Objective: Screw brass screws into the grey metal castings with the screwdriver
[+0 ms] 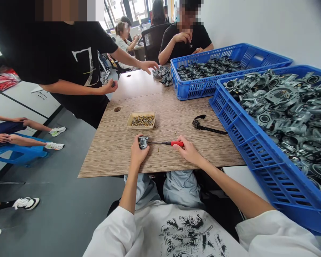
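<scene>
My left hand (138,152) is closed around a small grey metal part (143,142) resting on the wooden table (117,150). My right hand (187,150) grips a red-handled screwdriver (168,143), whose tip points left into the metal part. A shallow beige tray (141,120) of small brass screws sits just beyond the part. Two loose screws lie on the table near the screwdriver.
A black wristband (206,126) lies right of the tray. Two blue crates (246,150) (203,87) full of metal castings stand at the right and far right. A person in black stands at the far left table edge, another sits behind the far crate.
</scene>
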Action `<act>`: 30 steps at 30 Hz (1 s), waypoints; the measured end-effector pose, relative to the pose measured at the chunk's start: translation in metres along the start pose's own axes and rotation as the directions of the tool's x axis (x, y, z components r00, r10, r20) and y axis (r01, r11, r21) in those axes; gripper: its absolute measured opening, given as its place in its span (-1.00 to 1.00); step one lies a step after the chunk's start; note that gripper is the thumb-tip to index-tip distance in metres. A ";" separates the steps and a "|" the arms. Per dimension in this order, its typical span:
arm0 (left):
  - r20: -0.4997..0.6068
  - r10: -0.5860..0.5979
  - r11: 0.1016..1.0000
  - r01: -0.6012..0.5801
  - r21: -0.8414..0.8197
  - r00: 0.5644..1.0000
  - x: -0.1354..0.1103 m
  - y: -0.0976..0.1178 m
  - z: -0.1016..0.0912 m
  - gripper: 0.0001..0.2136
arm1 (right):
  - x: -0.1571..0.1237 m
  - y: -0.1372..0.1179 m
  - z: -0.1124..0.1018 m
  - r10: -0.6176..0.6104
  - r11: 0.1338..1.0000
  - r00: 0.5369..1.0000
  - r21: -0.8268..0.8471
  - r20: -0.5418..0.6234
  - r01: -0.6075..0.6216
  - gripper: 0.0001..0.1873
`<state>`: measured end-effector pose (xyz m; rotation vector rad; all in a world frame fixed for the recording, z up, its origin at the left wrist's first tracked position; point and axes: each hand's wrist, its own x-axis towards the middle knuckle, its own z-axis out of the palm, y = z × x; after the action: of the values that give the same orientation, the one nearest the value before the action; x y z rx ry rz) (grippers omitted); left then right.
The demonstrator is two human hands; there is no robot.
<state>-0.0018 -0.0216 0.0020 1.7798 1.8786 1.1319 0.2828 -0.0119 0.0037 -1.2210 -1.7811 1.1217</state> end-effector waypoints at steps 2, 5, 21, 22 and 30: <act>0.001 0.001 1.000 -0.001 0.002 1.000 0.000 0.000 0.000 -0.49 | 0.000 -0.002 0.000 -0.002 1.000 1.000 -0.007 -0.002 0.002 -0.68; 0.002 -0.002 1.000 0.002 -0.002 1.000 0.000 -0.001 0.000 -0.49 | -0.001 -0.004 -0.001 -0.001 1.000 1.000 -0.013 -0.004 0.001 -0.68; -0.014 0.005 1.000 -0.005 -0.012 1.000 0.000 0.001 0.001 -0.50 | -0.001 -0.009 -0.001 -0.027 0.999 1.000 -0.026 -0.012 0.026 -0.66; -0.014 0.003 1.000 -0.003 -0.016 1.000 0.000 0.001 0.001 -0.50 | -0.002 -0.010 -0.001 -0.028 0.999 1.000 -0.026 -0.012 0.028 -0.66; -0.014 -0.004 1.000 0.003 -0.016 1.000 0.001 0.001 0.000 -0.49 | -0.001 -0.007 -0.001 -0.043 0.998 0.999 -0.041 -0.012 0.042 -0.65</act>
<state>-0.0006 -0.0210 0.0029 1.7639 1.8744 1.1577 0.2812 -0.0142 0.0108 -1.2063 -1.8203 1.0559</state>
